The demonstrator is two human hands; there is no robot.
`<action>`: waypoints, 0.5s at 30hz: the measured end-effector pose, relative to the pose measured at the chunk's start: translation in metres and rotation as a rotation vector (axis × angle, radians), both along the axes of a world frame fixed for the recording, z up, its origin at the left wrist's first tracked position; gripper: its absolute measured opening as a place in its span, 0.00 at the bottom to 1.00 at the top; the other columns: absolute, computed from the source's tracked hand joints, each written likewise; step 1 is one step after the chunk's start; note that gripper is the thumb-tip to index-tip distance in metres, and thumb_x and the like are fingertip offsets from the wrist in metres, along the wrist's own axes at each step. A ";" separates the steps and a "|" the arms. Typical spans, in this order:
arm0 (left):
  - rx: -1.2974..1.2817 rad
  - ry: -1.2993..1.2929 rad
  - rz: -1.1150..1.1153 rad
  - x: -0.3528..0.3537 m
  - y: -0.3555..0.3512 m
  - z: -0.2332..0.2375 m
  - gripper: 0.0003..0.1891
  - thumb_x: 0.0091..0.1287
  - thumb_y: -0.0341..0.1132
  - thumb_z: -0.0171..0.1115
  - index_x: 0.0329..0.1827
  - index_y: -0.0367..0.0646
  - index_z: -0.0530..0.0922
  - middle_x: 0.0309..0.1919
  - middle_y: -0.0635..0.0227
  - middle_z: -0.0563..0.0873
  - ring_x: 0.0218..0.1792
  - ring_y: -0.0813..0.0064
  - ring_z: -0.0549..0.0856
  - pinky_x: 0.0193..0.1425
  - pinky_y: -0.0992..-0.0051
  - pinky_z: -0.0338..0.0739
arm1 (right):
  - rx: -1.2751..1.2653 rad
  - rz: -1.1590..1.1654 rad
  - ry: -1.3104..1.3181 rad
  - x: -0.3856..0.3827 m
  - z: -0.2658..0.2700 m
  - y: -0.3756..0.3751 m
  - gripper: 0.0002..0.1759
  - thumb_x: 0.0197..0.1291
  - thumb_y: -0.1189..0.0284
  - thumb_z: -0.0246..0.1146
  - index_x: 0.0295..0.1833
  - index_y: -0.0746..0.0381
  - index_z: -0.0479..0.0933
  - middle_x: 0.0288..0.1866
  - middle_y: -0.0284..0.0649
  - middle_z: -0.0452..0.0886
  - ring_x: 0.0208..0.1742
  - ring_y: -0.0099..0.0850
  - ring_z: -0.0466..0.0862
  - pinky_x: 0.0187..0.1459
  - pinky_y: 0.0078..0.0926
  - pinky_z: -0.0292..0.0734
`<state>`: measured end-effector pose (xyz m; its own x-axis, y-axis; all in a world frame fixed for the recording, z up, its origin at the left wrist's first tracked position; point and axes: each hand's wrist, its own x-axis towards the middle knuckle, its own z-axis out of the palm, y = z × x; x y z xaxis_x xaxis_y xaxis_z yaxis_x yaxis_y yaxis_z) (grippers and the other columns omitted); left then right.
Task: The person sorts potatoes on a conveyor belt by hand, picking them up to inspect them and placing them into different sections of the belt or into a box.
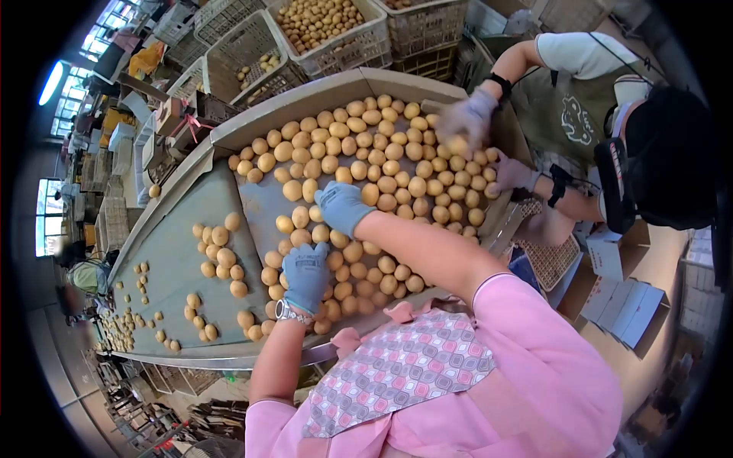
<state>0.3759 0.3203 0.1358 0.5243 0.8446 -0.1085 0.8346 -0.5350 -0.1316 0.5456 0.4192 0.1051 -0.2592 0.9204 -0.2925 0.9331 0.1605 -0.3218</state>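
Observation:
My left hand point(306, 276), in a blue-grey glove with a metal watch at the wrist, rests on the near part of a spread of round yellow-brown fruit point(393, 167). Its fingers are slightly apart and point away from me over the fruit; what lies under the palm is hidden. Farther in, my right hand point(343, 208), gloved alike, reaches across the spread. Its fingers are loosely bent among the fruit, touching some, with their tips hidden. The fruit lies in a single layer on a table with raised edges point(298, 104).
Across the right end, a co-worker's gloved hands point(467, 120) work among the same fruit. A green belt point(164, 252) with scattered fruit runs off to the left. Plastic crates point(347, 52), some holding fruit, stand behind the far edge. Cardboard boxes point(622, 309) lie at right.

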 end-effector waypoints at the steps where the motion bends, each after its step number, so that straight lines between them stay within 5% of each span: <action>1: -0.004 -0.004 0.011 -0.006 -0.005 -0.001 0.06 0.68 0.35 0.64 0.46 0.54 0.82 0.38 0.60 0.84 0.39 0.57 0.85 0.40 0.57 0.79 | 0.009 -0.046 0.144 0.006 0.005 -0.001 0.22 0.67 0.53 0.67 0.59 0.55 0.86 0.60 0.44 0.89 0.60 0.40 0.88 0.56 0.49 0.82; 5: -0.027 -0.330 0.035 -0.010 -0.011 0.016 0.09 0.67 0.33 0.66 0.49 0.53 0.83 0.38 0.61 0.84 0.39 0.56 0.84 0.43 0.57 0.79 | -0.007 0.012 0.499 0.068 -0.013 0.003 0.20 0.67 0.56 0.68 0.56 0.58 0.83 0.48 0.48 0.89 0.50 0.39 0.90 0.50 0.45 0.85; 8: -0.086 -0.660 0.120 -0.013 -0.029 0.049 0.14 0.66 0.29 0.67 0.54 0.49 0.84 0.39 0.61 0.84 0.41 0.58 0.83 0.47 0.59 0.78 | -0.313 -0.291 1.336 0.120 0.030 0.031 0.21 0.71 0.51 0.65 0.49 0.59 0.86 0.38 0.39 0.90 0.42 0.29 0.87 0.47 0.31 0.84; 10: -0.029 -0.818 0.139 -0.005 -0.034 0.056 0.15 0.65 0.26 0.68 0.55 0.46 0.84 0.41 0.61 0.85 0.43 0.58 0.84 0.50 0.59 0.78 | -0.214 -0.555 2.182 0.140 0.071 0.051 0.17 0.80 0.57 0.62 0.61 0.57 0.82 0.46 0.32 0.86 0.43 0.23 0.86 0.52 0.24 0.85; 13: -0.007 -0.820 0.183 0.014 -0.049 0.086 0.15 0.65 0.25 0.68 0.54 0.44 0.84 0.46 0.61 0.86 0.47 0.57 0.84 0.55 0.60 0.78 | -0.486 -0.267 1.773 0.119 0.046 0.009 0.27 0.83 0.57 0.57 0.78 0.56 0.65 0.66 0.35 0.77 0.58 0.29 0.84 0.61 0.30 0.86; 15: -0.011 -0.911 0.094 0.022 -0.054 0.090 0.15 0.66 0.26 0.68 0.55 0.45 0.84 0.47 0.62 0.87 0.47 0.58 0.84 0.55 0.59 0.77 | -0.653 -0.133 1.709 0.080 0.020 -0.057 0.24 0.82 0.58 0.58 0.76 0.56 0.70 0.63 0.34 0.80 0.56 0.27 0.85 0.57 0.29 0.85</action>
<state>0.3978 0.2659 0.2256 0.3407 0.8894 0.3047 0.6533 -0.4570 0.6036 0.6254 0.3618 0.1247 -0.5666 0.8185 -0.0955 -0.4503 -0.4046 -0.7960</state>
